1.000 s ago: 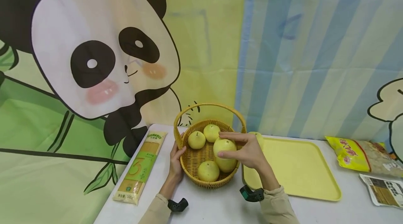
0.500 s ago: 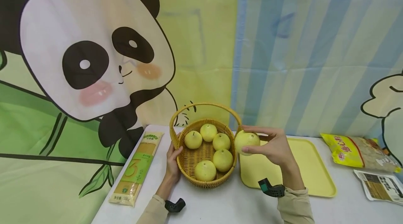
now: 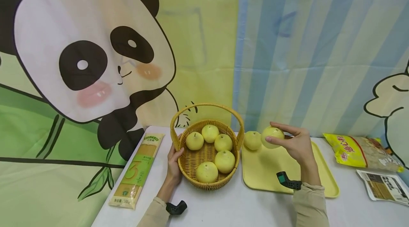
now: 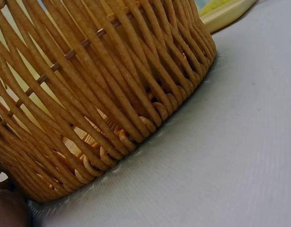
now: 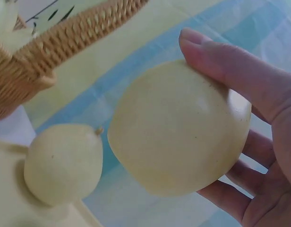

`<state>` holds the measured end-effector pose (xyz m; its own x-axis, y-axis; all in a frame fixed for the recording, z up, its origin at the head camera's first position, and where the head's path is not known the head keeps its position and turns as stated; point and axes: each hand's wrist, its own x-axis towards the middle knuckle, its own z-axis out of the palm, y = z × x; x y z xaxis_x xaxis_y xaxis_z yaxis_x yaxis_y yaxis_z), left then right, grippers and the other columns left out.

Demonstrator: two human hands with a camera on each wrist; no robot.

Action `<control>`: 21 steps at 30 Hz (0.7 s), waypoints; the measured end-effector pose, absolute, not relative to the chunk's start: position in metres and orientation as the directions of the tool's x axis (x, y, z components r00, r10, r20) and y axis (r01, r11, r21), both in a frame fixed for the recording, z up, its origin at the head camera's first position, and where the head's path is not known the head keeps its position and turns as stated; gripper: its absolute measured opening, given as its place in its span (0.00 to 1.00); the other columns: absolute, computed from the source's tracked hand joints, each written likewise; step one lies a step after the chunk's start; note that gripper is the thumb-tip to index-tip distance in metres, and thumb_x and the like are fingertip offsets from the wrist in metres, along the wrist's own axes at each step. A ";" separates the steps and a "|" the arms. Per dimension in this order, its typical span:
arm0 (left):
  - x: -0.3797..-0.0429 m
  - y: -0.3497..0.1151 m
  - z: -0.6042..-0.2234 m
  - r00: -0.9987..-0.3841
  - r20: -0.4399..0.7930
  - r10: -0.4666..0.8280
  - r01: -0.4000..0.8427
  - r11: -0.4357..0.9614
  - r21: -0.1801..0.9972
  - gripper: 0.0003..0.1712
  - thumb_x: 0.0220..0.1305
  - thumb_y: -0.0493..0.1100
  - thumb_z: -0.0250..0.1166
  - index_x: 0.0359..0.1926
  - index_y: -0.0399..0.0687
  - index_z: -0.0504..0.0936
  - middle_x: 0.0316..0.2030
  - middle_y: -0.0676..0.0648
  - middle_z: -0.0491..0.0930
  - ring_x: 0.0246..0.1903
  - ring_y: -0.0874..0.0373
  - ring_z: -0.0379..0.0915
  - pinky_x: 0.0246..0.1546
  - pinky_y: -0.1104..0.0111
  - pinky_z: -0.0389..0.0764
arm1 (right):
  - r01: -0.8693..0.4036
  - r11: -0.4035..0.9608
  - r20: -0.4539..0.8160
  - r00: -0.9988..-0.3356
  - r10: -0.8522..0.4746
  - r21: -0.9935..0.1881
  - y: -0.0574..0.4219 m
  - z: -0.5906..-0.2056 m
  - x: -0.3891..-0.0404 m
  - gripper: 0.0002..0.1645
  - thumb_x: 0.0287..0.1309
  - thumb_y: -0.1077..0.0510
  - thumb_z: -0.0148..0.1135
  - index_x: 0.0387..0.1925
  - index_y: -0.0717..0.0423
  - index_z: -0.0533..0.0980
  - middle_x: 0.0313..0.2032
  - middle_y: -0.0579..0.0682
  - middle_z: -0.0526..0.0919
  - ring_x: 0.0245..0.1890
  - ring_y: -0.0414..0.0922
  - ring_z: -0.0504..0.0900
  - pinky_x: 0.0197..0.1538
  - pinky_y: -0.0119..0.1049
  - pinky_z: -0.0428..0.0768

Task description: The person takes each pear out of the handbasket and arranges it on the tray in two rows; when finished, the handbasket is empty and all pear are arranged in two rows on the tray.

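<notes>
Over the tray [image 3: 271, 175], the right hand [image 3: 298, 146] grips a fruit [image 3: 272, 137], just beside a second fruit [image 3: 252, 140] on the tray; the left hand [image 3: 174, 165] holds the basket [image 3: 209, 186], five more fruits [image 3: 207, 172] inside!

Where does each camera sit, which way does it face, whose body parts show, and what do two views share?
Head: worn on the head, facing forward and down at the basket and tray; left hand and right hand show.
Left wrist: on that wrist, facing the basket's woven side; a dark patch at lower left is probably hand.
Right wrist: on that wrist, facing the held fruit; thumb and fingers show.
Shared by head and right wrist: held fruit and tray fruit.
</notes>
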<state>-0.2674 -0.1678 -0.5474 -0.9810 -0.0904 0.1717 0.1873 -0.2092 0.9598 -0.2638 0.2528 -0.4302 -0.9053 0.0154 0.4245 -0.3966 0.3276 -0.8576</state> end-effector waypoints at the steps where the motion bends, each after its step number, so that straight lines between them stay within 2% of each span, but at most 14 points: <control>1: -0.267 -0.168 -0.547 -0.981 0.172 -0.089 0.187 -0.210 0.960 0.37 0.75 0.42 0.48 0.83 0.54 0.59 0.81 0.50 0.61 0.82 0.53 0.52 0.70 0.82 0.61 | -0.390 0.335 0.421 -0.907 0.025 -0.858 0.255 -0.434 -0.266 0.29 0.51 0.63 0.83 0.57 0.62 0.86 0.50 0.36 0.92 0.53 0.27 0.85 0.48 0.24 0.84; 9: -0.267 -0.167 -0.547 -0.981 0.170 -0.095 0.187 -0.207 0.960 0.37 0.75 0.42 0.48 0.83 0.55 0.60 0.81 0.49 0.60 0.82 0.52 0.52 0.70 0.81 0.61 | -0.296 0.371 0.338 -0.940 0.052 -0.880 0.269 -0.459 -0.285 0.32 0.53 0.56 0.84 0.59 0.62 0.85 0.52 0.41 0.92 0.53 0.25 0.82 0.50 0.21 0.81; 14: -0.267 -0.166 -0.546 -0.983 0.162 -0.088 0.177 -0.206 0.962 0.36 0.75 0.43 0.48 0.83 0.57 0.61 0.82 0.49 0.60 0.82 0.52 0.52 0.70 0.81 0.61 | -0.215 0.424 0.264 -0.963 0.060 -0.880 0.276 -0.474 -0.293 0.36 0.53 0.50 0.84 0.61 0.60 0.84 0.56 0.50 0.90 0.53 0.23 0.79 0.52 0.18 0.78; 18: -0.266 -0.166 -0.544 -0.983 0.157 -0.091 0.173 -0.213 0.962 0.36 0.74 0.43 0.48 0.82 0.57 0.61 0.81 0.48 0.61 0.81 0.52 0.53 0.69 0.81 0.62 | -0.189 0.433 0.236 -0.970 0.057 -0.881 0.281 -0.486 -0.299 0.37 0.54 0.49 0.83 0.63 0.59 0.83 0.60 0.58 0.87 0.51 0.22 0.80 0.52 0.17 0.78; 21: -0.266 -0.167 -0.544 -0.983 0.160 -0.092 0.176 -0.211 0.962 0.36 0.74 0.43 0.49 0.82 0.57 0.61 0.80 0.48 0.61 0.81 0.52 0.54 0.69 0.80 0.62 | -0.179 0.424 0.222 -0.974 0.053 -0.888 0.283 -0.497 -0.304 0.36 0.56 0.50 0.82 0.64 0.58 0.82 0.61 0.59 0.86 0.50 0.21 0.80 0.51 0.17 0.78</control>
<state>-0.2662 -0.1666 -0.5442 -0.9829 -0.0920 0.1598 0.1761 -0.2109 0.9615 -0.3044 0.2825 -0.4966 -0.9737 0.0532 0.2217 -0.1790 0.4241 -0.8877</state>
